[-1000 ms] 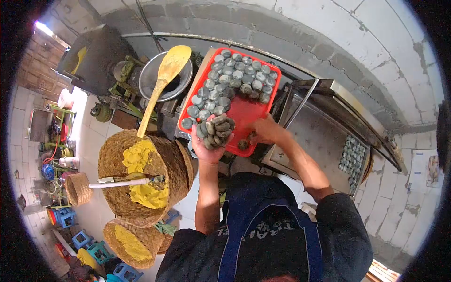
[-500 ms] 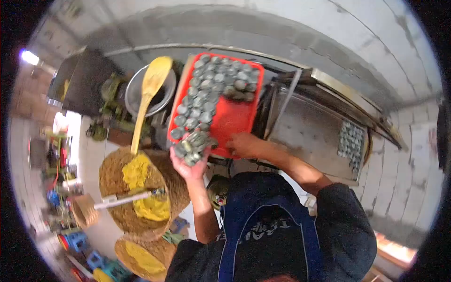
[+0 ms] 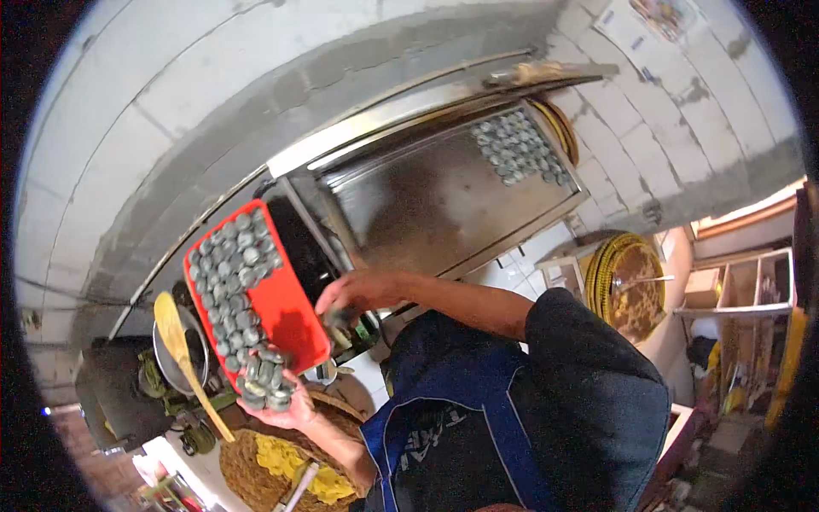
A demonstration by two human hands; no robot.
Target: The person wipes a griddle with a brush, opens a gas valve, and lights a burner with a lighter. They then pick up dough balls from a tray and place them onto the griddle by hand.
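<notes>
My left hand (image 3: 294,408) is palm up at the near left corner of a red tray (image 3: 286,307), carrying a heap of small grey-green dough discs (image 3: 266,380). Rows of similar grey discs (image 3: 230,273) cover the tray's left and far parts, while bare red plastic shows on its near right. My right hand (image 3: 354,292) is by the tray's right edge, fingers curled down around what looks like a grey disc (image 3: 341,317), partly hidden and blurred.
Right of the tray lies a wide metal griddle (image 3: 409,213), with more grey discs (image 3: 525,149) at its far right end. A wooden spoon (image 3: 175,337) rests over a metal pot (image 3: 194,358) at left. Below is a basket of yellow dough (image 3: 286,461); a yellow-rimmed container (image 3: 627,282) stands right.
The view has swung right, bringing more of the griddle and the right side into sight. My right hand has lifted from the tray's near edge to beside its right edge. My left hand still holds the heap.
</notes>
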